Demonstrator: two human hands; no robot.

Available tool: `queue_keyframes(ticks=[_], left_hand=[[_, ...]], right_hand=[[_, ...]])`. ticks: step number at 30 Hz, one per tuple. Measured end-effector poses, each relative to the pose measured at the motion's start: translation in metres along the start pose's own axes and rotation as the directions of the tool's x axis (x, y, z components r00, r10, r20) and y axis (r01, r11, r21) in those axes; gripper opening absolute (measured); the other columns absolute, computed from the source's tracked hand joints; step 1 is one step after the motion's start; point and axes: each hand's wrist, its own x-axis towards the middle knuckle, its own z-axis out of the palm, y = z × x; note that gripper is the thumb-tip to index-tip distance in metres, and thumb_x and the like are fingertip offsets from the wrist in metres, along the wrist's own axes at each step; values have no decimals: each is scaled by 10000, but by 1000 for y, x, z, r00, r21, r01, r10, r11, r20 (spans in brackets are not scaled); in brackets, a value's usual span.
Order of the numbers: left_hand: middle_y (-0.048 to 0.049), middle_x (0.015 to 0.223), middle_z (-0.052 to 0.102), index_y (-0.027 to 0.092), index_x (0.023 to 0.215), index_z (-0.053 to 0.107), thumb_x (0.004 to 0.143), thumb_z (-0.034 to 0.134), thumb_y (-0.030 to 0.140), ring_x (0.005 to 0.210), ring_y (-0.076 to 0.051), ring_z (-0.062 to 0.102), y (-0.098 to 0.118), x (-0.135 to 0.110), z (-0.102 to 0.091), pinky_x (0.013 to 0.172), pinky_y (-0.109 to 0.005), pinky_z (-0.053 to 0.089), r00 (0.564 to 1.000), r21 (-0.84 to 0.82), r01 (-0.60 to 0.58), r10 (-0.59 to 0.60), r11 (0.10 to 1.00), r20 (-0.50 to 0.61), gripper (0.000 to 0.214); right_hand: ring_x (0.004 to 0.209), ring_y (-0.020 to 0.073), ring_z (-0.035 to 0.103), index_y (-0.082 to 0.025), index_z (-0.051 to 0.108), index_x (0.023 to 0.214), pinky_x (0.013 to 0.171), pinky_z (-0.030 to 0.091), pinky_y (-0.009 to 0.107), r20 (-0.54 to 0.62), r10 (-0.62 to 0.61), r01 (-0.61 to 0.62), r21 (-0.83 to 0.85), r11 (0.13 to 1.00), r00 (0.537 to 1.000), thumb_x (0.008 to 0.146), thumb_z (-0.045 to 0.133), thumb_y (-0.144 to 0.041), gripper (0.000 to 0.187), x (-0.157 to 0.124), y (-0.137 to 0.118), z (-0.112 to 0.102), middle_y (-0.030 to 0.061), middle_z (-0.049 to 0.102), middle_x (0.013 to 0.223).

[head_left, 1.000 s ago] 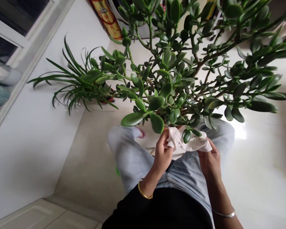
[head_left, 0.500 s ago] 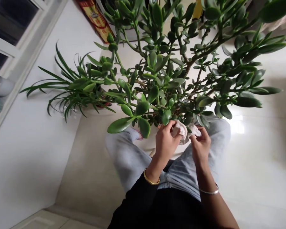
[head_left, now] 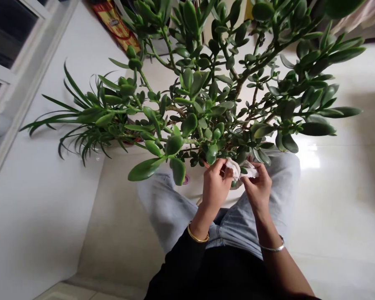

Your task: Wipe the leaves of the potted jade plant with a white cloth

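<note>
A large jade plant (head_left: pixel 189 123) with thick, glossy leaves spreads in front of me. At its lower front edge my left hand (head_left: pixel 217 183) pinches a crumpled white tissue (head_left: pixel 233 167) between thumb and fingers. My right hand (head_left: pixel 258 187), just beside it, pinches white tissue too; whether both hold a single piece I cannot tell. A small green leaf (head_left: pixel 243 171) shows between the two hands, against the tissue. The plant's pot is mostly hidden by foliage.
A spider plant (head_left: pixel 84 121) with long thin leaves stands at the left, by the white wall (head_left: pixel 46 175). Behind the jade plant is a red and yellow package (head_left: pixel 114 23). My jeans-clad knees (head_left: pixel 283 179) flank the hands above the pale tiled floor (head_left: pixel 340 200).
The view has shifted slightly, so the plants appear further left. Both hands stay close together on the tissue, and the small leaf between them now shows more clearly.
</note>
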Motion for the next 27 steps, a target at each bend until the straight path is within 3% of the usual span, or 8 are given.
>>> queue_keyframes(ticks=[8, 12, 17, 23, 27], left_hand=[[17, 738, 702, 210, 792, 608, 847, 639, 118, 655, -121, 606, 1, 0, 0, 683, -210, 468, 998, 8, 35, -34, 999, -52, 111], [25, 680, 640, 210, 737, 565, 850, 604, 119, 646, -122, 570, -3, -1, 1, 677, -209, 442, 996, 40, 25, -21, 999, -82, 150], [35, 617, 531, 205, 703, 518, 863, 552, 130, 597, -116, 475, -11, -2, 1, 619, -222, 363, 995, 69, -3, 10, 998, -101, 181], [-2, 713, 637, 196, 798, 597, 867, 519, 113, 652, -133, 546, -13, -6, 4, 649, -227, 416, 997, 14, -16, 17, 1000, -73, 133], [-7, 782, 681, 201, 852, 625, 862, 571, 113, 698, -135, 614, -8, -4, 5, 689, -220, 472, 999, -58, -18, 16, 998, -41, 104]], right_hand=[[627, 116, 535, -216, 665, 893, 580, 458, 236, -8, 0, 0, -47, 999, 1000, 670, 751, -263, 244, -2, 0, -1, -40, 656, 768], [630, 116, 540, -218, 709, 889, 569, 441, 229, -17, -30, 29, -69, 997, 999, 711, 687, -244, 181, -3, -6, -4, -30, 683, 777], [501, 104, 377, -201, 748, 994, 497, 322, 248, 5, -69, 68, -186, 980, 998, 782, 562, -222, 283, -9, -7, -14, -59, 547, 594], [699, 140, 573, -199, 683, 1063, 647, 459, 264, 9, -135, 135, -165, 977, 991, 774, 522, -197, 331, -9, 0, -9, 1, 696, 857], [685, 127, 575, -208, 656, 972, 607, 474, 236, -19, -79, 78, -58, 995, 997, 708, 624, -234, 267, -4, -3, 2, -15, 680, 839]])
